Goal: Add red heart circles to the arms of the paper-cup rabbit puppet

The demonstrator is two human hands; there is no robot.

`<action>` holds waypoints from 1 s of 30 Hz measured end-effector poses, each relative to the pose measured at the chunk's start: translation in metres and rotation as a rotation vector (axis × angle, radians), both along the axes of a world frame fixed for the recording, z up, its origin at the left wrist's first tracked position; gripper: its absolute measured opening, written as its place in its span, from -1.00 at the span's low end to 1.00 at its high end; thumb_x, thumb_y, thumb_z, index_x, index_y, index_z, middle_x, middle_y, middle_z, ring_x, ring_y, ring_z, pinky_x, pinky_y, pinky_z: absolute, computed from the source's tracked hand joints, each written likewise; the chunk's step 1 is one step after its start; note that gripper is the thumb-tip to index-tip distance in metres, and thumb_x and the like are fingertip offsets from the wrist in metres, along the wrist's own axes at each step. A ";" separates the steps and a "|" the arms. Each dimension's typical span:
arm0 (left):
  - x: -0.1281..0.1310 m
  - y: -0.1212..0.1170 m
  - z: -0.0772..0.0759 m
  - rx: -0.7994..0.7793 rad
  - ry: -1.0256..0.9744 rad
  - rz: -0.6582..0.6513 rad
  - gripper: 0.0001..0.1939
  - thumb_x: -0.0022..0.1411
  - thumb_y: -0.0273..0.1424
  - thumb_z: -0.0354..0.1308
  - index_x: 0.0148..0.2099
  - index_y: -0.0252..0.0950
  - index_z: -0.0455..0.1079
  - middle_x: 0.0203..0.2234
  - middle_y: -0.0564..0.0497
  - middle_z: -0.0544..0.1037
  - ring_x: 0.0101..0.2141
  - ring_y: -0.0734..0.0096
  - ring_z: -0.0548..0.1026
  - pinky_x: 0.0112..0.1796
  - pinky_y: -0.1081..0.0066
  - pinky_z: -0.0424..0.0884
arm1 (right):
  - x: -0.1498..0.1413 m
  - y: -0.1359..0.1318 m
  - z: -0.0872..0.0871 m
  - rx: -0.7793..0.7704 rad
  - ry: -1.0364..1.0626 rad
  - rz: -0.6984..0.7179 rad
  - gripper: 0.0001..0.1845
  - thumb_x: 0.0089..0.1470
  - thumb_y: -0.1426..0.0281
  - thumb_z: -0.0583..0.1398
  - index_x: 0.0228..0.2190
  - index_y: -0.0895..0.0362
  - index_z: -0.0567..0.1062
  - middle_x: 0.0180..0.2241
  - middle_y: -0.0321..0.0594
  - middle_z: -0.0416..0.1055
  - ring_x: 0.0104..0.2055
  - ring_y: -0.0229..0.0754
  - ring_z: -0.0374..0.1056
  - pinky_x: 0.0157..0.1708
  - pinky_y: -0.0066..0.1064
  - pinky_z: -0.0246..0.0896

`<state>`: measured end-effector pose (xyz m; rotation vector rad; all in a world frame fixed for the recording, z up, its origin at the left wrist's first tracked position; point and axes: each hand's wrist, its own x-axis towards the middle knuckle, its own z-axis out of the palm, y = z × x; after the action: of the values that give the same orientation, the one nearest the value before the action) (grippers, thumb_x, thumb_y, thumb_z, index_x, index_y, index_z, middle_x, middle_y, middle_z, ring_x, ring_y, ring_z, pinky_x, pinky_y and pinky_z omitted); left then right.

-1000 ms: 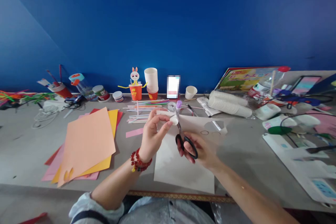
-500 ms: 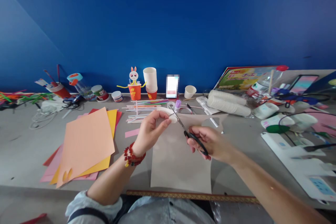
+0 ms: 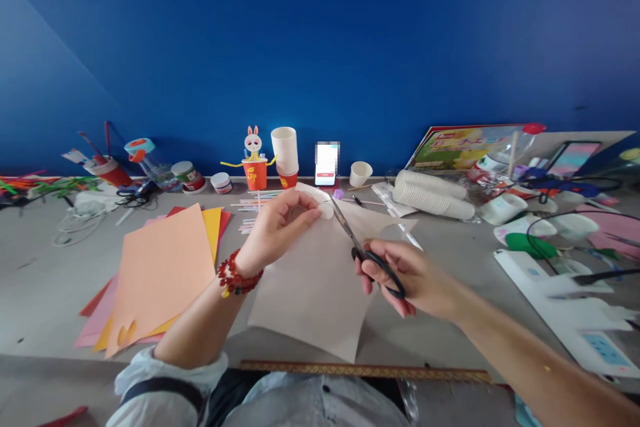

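Observation:
My left hand (image 3: 277, 223) pinches the far part of a large white paper sheet (image 3: 313, 293), near a rounded, partly cut piece (image 3: 326, 209). The sheet hangs toward me over the table, its near edge slanting. In my right hand (image 3: 407, 273) is a pair of black-handled scissors (image 3: 349, 230), fingers through the loops. The blades point up and left, with their tips at the rounded piece's edge. Whether the blades grip paper is hard to make out.
Coloured paper sheets (image 3: 165, 267) lie stacked on the left. Behind my hands stand a rabbit figure in a red cup (image 3: 256, 175), stacked paper cups (image 3: 285, 147) and a lit phone (image 3: 326, 163). More cups (image 3: 435, 197) lie on the right, near a white power strip (image 3: 565, 313).
The paper sheet has turned, its near edge swinging left. My left hand has shifted slightly left with it, while the scissors have stayed near the rounded piece.

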<state>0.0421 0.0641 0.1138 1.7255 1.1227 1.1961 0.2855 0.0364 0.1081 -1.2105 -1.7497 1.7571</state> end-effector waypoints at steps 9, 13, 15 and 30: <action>-0.005 0.020 -0.009 -0.184 0.020 -0.114 -0.76 0.26 -0.19 0.17 -0.27 -0.27 0.41 -0.42 0.07 0.47 -0.44 0.49 0.37 -0.42 0.49 0.25 | -0.011 0.011 -0.017 -0.008 0.054 -0.010 -0.39 0.04 -0.17 0.19 -0.43 0.17 0.36 -0.50 -0.25 0.47 -0.79 -0.48 0.16 -0.83 -0.64 -0.06; -0.004 0.028 -0.022 -0.138 0.103 -0.075 -0.75 0.24 -0.19 0.17 -0.27 -0.28 0.43 -0.43 0.06 0.48 -0.43 0.46 0.37 -0.41 0.48 0.25 | -0.015 0.018 -0.036 0.051 -0.011 -0.065 -0.41 0.03 -0.15 0.21 -0.47 0.15 0.33 -0.51 -0.28 0.47 -0.78 -0.47 0.18 -0.82 -0.63 -0.06; -0.004 0.030 -0.028 -0.096 0.142 -0.077 -0.77 0.25 -0.21 0.17 -0.26 -0.29 0.44 -0.41 0.05 0.48 -0.41 0.45 0.37 -0.40 0.48 0.25 | -0.014 0.022 -0.046 0.064 -0.019 -0.063 -0.42 0.04 -0.14 0.21 -0.47 0.15 0.33 -0.51 -0.28 0.48 -0.77 -0.46 0.19 -0.82 -0.63 -0.08; -0.006 0.032 -0.043 -0.142 0.048 -0.179 -0.75 0.26 -0.20 0.15 -0.28 -0.31 0.42 -0.40 0.03 0.47 -0.39 0.43 0.39 -0.38 0.47 0.27 | -0.014 0.037 -0.061 0.111 0.053 -0.015 -0.42 0.02 -0.14 0.21 -0.44 0.15 0.35 -0.54 -0.31 0.44 -0.76 -0.44 0.20 -0.78 -0.61 -0.03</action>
<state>0.0362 0.0964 0.0709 1.7137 1.0312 0.9481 0.2720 0.0731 0.0474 -1.1176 -1.7777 1.6452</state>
